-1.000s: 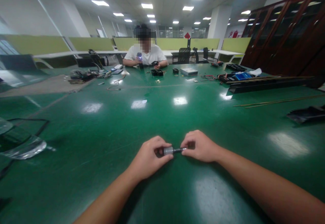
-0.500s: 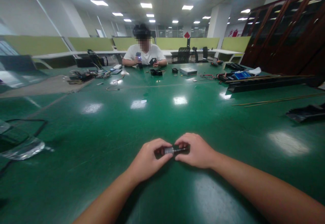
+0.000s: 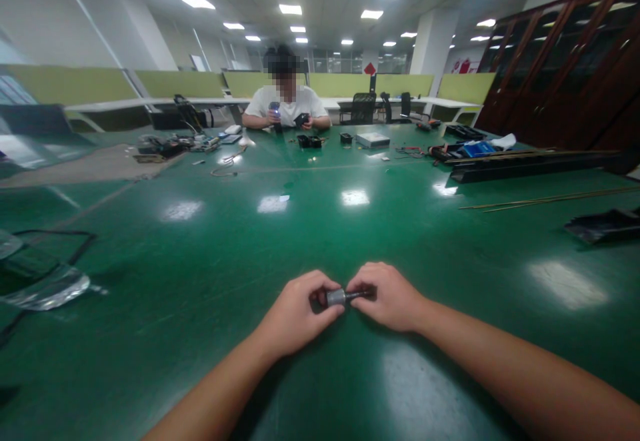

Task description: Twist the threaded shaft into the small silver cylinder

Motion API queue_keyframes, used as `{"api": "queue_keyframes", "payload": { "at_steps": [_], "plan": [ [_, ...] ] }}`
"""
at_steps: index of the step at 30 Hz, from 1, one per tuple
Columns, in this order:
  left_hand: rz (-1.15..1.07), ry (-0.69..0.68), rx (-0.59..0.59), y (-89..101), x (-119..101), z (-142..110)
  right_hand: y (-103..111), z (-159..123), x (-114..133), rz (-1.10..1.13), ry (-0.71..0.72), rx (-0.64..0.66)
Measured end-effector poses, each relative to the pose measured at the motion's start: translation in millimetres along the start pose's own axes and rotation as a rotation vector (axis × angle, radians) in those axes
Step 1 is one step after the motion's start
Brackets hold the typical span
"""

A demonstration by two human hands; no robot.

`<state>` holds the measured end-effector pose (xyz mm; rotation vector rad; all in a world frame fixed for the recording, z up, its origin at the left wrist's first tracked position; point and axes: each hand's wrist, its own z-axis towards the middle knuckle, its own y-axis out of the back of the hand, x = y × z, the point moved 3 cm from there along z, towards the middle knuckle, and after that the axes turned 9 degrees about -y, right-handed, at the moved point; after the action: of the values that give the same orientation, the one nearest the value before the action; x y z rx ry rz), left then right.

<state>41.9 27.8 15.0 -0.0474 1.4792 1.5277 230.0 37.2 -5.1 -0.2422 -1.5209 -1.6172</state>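
Just over the green tabletop [image 3: 230, 228], my left hand [image 3: 295, 314] pinches a small grey metallic cylinder [image 3: 336, 297] between thumb and fingers. A thin dark shaft [image 3: 354, 294] runs from the cylinder's right end into the grip of my right hand [image 3: 387, 298]. The right thumb and fingertips are closed round its dark far part, which they largely hide. The two lie end to end, roughly level. Whether they are one piece or two, and their exact kind, I cannot make out.
Clear plastic [image 3: 55, 288] and a black cable lie at the left. Across the table a person [image 3: 285, 104] holds small devices. A grey box [image 3: 373, 140], long black channels [image 3: 530, 163], thin rods [image 3: 550, 199] and a black piece [image 3: 603, 226] lie farther right.
My hands have drawn slightly apart, the right one shifting a little to the right. More of the grey cylinder and the thin shaft now shows between them.
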Motion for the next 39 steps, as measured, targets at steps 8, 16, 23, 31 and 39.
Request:
{"api": "queue_keyframes", "payload": {
  "at_steps": [8,16,23,31,39],
  "plan": [
    [-0.017,0.014,-0.019,-0.4,0.7,1.2,-0.9,-0.2,0.3,-0.019,0.035,0.008],
    [-0.027,0.003,-0.031,0.2,-0.4,-0.3,1.1,0.1,0.7,-0.028,0.05,0.014],
    [-0.035,0.004,-0.024,0.8,0.1,2.0,2.1,-0.2,-0.1,-0.028,0.055,0.007],
    [-0.028,0.004,-0.026,1.8,-2.5,2.8,5.3,-0.8,1.4,-0.036,0.05,0.008],
    [-0.026,-0.005,-0.023,0.9,-1.2,3.0,6.2,-0.3,1.7,-0.037,0.049,0.019]
  ]
}}
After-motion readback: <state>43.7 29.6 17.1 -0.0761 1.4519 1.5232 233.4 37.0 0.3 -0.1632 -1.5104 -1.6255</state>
